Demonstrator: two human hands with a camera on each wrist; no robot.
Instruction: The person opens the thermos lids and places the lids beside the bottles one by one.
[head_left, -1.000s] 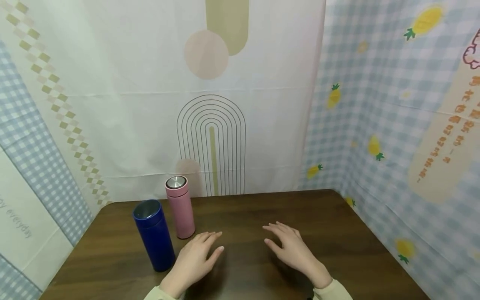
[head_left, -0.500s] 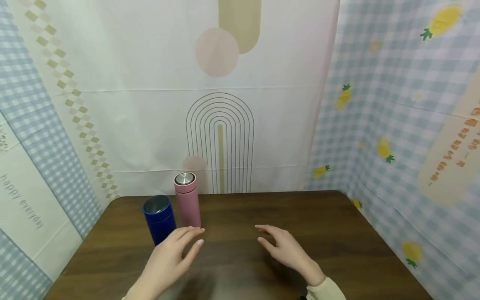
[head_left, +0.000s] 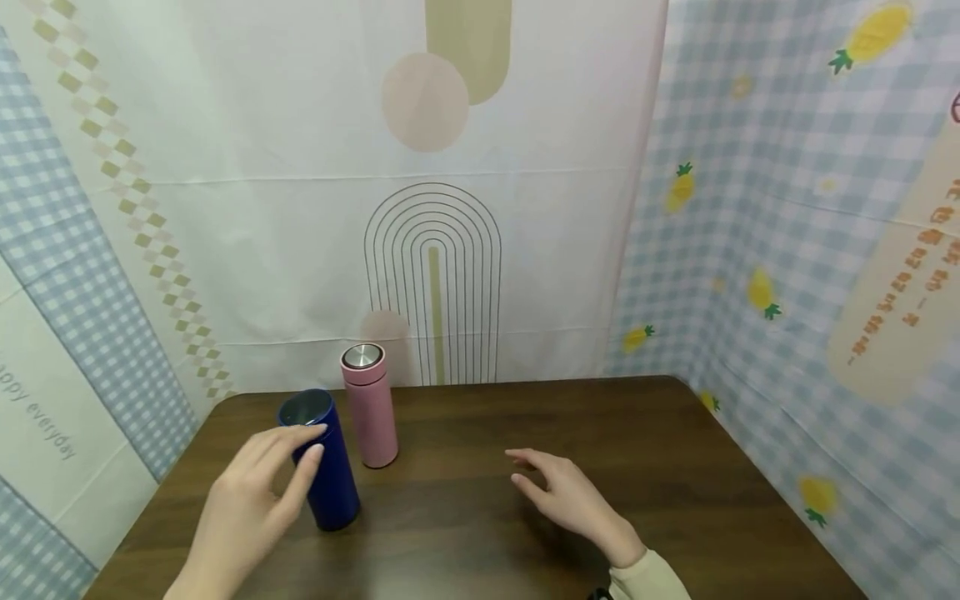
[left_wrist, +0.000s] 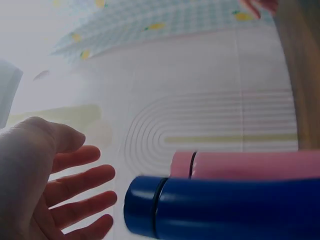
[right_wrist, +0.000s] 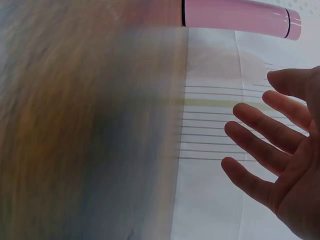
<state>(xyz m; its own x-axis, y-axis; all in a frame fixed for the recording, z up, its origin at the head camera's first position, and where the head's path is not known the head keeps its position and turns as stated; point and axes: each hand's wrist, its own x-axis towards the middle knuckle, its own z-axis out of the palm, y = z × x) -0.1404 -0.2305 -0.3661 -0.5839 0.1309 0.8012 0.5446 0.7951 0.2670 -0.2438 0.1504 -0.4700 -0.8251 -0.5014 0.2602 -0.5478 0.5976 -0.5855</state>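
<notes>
A dark blue thermos bottle (head_left: pixel 334 487) stands upright on the left part of the table. Just behind it and to the right is a pink thermos bottle (head_left: pixel 372 421) with a silver-topped lid. My left hand (head_left: pixel 243 500) hovers in front of the blue bottle's upper part, fingers extended and thumb apart. In the left wrist view a gap separates those fingertips from the blue bottle's top end (left_wrist: pixel 142 205). Over the right half of the table, my right hand (head_left: pixel 566 500) hangs with loosely bent fingers and holds nothing.
The brown wooden table (head_left: pixel 465 517) has a patterned white cloth (head_left: pixel 300 250) hanging behind its back edge. A blue checked cloth with pineapples (head_left: pixel 720 250) hangs along the right side, and another checked cloth (head_left: pixel 60 208) on the left.
My left hand has moved left, from the right of the blue bottle to in front of its upper part. My right hand has barely moved. The head view has shifted slightly.
</notes>
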